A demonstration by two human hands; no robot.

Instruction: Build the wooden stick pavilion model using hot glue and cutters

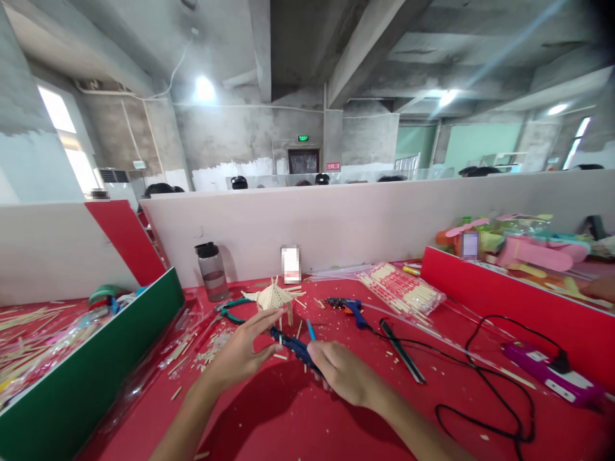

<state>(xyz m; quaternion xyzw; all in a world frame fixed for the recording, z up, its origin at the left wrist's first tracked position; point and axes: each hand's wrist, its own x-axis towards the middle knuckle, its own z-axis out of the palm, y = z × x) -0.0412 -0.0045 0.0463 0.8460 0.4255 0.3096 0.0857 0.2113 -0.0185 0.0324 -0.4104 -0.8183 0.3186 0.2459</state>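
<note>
My right hand (343, 371) is closed around a dark blue hand tool (298, 349). Its exact kind is unclear, as the grip covers the near end. My left hand (247, 346) has its fingers stretched out and thumb apart, beside the tool's far tip; a short pale stick piece (280, 341) shows there. Just beyond the left fingertips stands a small pavilion-like model (273, 296) of thin wooden sticks, with a peaked roof and legs. Teal-handled pliers (233, 312) lie left of the model. A light blue pen-like stick (311, 330) lies beyond my right hand.
On the red table (375, 422) lie a blue glue gun (353, 310), a utility knife (402, 351), bagged sticks (401, 288) and a purple power strip (552, 371) with a looping black cord. A water bottle (211, 272) stands back left. Green (106, 365) and red (519, 314) dividers flank the space.
</note>
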